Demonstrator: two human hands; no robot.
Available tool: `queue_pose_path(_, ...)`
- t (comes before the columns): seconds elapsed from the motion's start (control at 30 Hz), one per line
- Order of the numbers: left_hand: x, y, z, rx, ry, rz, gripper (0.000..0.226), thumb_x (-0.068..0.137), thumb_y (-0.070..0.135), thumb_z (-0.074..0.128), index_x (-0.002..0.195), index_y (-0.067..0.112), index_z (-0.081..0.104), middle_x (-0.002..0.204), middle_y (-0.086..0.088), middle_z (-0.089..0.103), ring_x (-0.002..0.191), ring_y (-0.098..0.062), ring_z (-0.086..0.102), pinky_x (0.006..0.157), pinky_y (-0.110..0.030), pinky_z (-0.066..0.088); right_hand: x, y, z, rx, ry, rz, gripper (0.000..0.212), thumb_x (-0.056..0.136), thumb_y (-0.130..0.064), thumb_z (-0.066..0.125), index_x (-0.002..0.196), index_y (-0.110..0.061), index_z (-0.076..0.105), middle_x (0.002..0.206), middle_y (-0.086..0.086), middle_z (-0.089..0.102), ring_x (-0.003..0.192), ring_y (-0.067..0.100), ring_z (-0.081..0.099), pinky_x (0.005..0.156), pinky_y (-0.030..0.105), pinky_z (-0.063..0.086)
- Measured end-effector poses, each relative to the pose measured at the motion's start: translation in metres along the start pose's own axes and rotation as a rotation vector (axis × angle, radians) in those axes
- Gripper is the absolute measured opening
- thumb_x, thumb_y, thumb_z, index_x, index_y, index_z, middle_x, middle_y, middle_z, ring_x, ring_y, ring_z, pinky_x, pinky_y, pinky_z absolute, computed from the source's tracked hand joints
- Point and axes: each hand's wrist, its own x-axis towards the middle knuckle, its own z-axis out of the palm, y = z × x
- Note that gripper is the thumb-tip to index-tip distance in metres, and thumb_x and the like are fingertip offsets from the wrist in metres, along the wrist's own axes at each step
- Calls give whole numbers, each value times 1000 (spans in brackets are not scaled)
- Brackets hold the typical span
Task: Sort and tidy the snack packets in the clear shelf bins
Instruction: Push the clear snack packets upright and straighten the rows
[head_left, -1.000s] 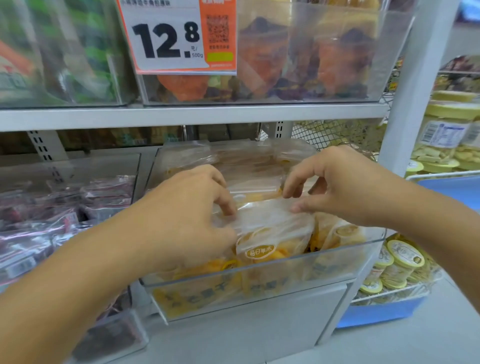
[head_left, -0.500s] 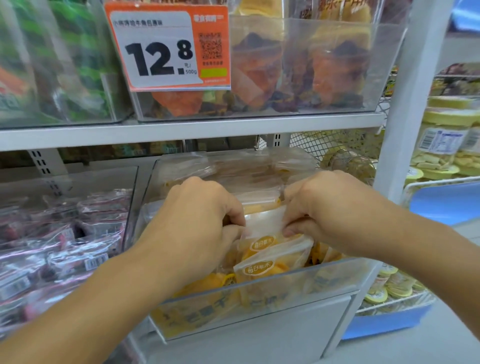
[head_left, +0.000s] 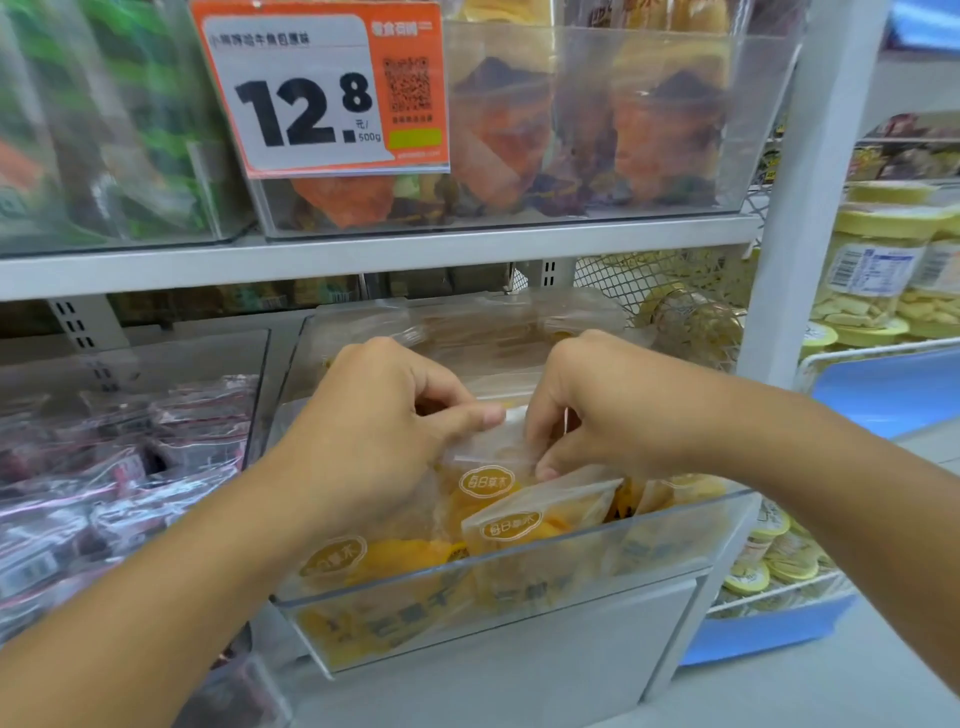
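Shop shelving fills my view: a white shelf (head_left: 363, 260) carries clear bins above, one fronted by an orange price tag (head_left: 319, 88), and below it sits the clear bin (head_left: 519, 561) I am working in, full of yellow snack packets (head_left: 511, 525). To the left lies a bin of dark red packets (head_left: 104, 467); to the right, tubs with yellow lids (head_left: 878, 260) stand on another rack.

My left hand (head_left: 374, 431) and right hand (head_left: 597, 410) meet over the middle of the bin, near its front wall. Both pinch the clear top edge of one upright packet (head_left: 488, 447), the left between thumb and forefinger, the right with its fingers curled down onto the film. That packet stands just behind the front packet, touching it.

I judge the step to be straightening this packet into the row. To do it well I would keep the grip on the sealed strip, not the filled part, so the contents are not crushed. Lift it only enough to clear its neighbours, square the label to the front, then seat it upright. The film looks slippery, so an even pull from both sides should stop it twisting or dragging the front packet over the wall.
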Motion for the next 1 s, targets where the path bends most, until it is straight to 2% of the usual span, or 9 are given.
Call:
queue_pose_path(0.1, -11, 4, -9, 100, 11, 179, 46, 71, 74, 57, 87, 35, 78, 75, 20, 67, 68, -1, 61, 57, -18, 47, -14, 5, -17, 110, 63, 37, 21, 74, -8, 86, 83, -25, 77, 75, -10, 73, 72, -1, 67, 68, 11, 52)
queue_pose_path(0.2, -16, 7, -18, 330, -75, 296, 32, 67, 69, 71, 88, 44, 70, 92, 27, 55, 86, 6, 52, 67, -24, 44, -32, 19, -30, 191, 109, 72, 19, 74, -13, 87, 83, -28, 79, 78, -13, 74, 75, 1, 68, 74, 23, 57)
queue_pose_path(0.33, -9, 10, -17, 348, -108, 210, 15, 73, 54, 78, 82, 43, 72, 76, 20, 60, 76, 4, 53, 63, -22, 39, -39, 27, -26, 184, -71, 131, 9, 87, -29, 74, 93, -30, 80, 83, -18, 75, 79, 1, 70, 79, 31, 58)
queue_pose_path(0.43, -7, 12, -18, 325, -140, 136, 13, 76, 48, 80, 72, 38, 72, 69, 27, 64, 66, 0, 59, 57, -16, 39, -39, 26, -26, 183, -184, 140, 24, 87, -43, 68, 102, -29, 79, 95, -11, 77, 92, 11, 71, 88, 40, 56)
queue_pose_path(0.57, -3, 13, -15, 351, -190, 135, 12, 77, 45, 83, 69, 37, 77, 64, 19, 68, 63, -1, 63, 61, -20, 48, -28, 22, -17, 50, -179, 112, 11, 93, -31, 69, 91, -26, 78, 77, -11, 72, 68, 2, 62, 67, 22, 52)
queue_pose_path(0.63, -3, 12, -9, 354, -174, 166, 11, 79, 41, 83, 70, 35, 79, 64, 16, 69, 63, 0, 63, 61, -18, 49, -18, 19, -11, -15, -130, 69, 26, 93, -33, 69, 72, -18, 73, 59, -6, 61, 55, 5, 52, 54, 15, 39)
queue_pose_path(0.77, -7, 4, -6, 203, -3, 113, 9, 78, 37, 83, 69, 33, 81, 61, 17, 70, 65, 2, 64, 55, -11, 44, -22, 24, -11, 40, 11, 10, 31, 92, -28, 71, 64, -13, 72, 55, -7, 64, 55, 2, 61, 57, 15, 45)
queue_pose_path(0.9, -9, 2, -5, -25, 99, -7, 14, 78, 34, 82, 64, 33, 79, 55, 14, 68, 56, -2, 63, 49, -10, 43, -36, 23, -22, 470, 216, 44, 19, 81, -26, 72, 76, -9, 79, 66, 4, 73, 64, 16, 73, 63, 26, 61)
queue_pose_path(1.0, -7, 6, -2, 89, -47, 12, 12, 82, 29, 81, 70, 31, 80, 54, 16, 67, 51, 1, 59, 47, -9, 39, -28, 10, -13, 168, 104, -51, 29, 88, -26, 74, 59, -27, 69, 53, -10, 63, 52, 2, 61, 57, 12, 47)
